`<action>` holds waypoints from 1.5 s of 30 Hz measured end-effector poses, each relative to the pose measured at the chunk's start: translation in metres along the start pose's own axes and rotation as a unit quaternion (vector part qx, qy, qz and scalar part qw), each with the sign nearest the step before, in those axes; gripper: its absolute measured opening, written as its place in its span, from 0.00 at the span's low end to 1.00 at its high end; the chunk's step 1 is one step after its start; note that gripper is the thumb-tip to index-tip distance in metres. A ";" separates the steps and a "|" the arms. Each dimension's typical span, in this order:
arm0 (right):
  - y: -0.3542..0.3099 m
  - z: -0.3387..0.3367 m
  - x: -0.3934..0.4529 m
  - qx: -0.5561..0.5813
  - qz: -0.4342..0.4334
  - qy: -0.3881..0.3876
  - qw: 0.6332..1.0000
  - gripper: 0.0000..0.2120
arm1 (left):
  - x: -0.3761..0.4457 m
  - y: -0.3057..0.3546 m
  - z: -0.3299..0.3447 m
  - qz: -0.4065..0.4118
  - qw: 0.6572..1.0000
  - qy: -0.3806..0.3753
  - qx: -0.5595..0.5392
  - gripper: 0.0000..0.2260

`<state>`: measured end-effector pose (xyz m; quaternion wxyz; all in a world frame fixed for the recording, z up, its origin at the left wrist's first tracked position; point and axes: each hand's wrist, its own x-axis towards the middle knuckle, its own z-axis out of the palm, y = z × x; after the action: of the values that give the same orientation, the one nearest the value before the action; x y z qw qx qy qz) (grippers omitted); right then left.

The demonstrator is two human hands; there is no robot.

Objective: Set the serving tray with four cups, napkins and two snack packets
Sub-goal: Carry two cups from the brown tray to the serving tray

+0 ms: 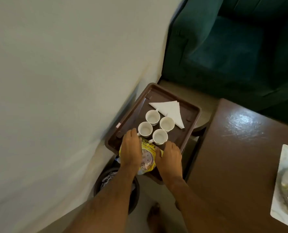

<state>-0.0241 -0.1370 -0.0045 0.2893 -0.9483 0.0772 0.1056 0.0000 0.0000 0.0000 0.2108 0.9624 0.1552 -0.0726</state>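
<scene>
A brown serving tray (193,109) rests on a small stand by the wall. Several white cups (152,116) stand clustered in its middle, and a white napkin (169,109) folded into a triangle lies beyond them. A yellow snack packet (148,156) lies at the tray's near end. My left hand (131,148) lies flat on the packet's left side, fingers reaching toward the nearest cup. My right hand (171,157) presses on the packet's right side. Whether a second packet lies underneath is hidden.
A dark wooden table (240,157) stands to the right with a white placemat (286,182) at its far edge. A green sofa (232,44) fills the top right. A pale wall (64,81) runs along the left. A dark round bin (106,180) sits below the tray.
</scene>
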 end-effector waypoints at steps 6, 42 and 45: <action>0.004 0.020 0.018 0.028 0.031 0.038 0.998 0.07 | 0.020 -0.010 0.019 -0.021 1.000 0.014 -0.005 0.11; 0.002 0.053 0.030 0.133 0.093 0.136 0.977 0.10 | 0.014 0.005 0.045 -0.056 0.994 0.067 -0.064 0.14; 0.004 0.055 0.031 0.128 0.098 0.150 0.975 0.08 | 0.012 0.007 0.047 -0.047 0.993 0.086 -0.064 0.13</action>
<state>-0.0031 -0.1118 -0.0584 0.3817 -0.8961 0.2253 -0.0207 0.0101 -0.0225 -0.0422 0.2540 0.9413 0.2219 0.0102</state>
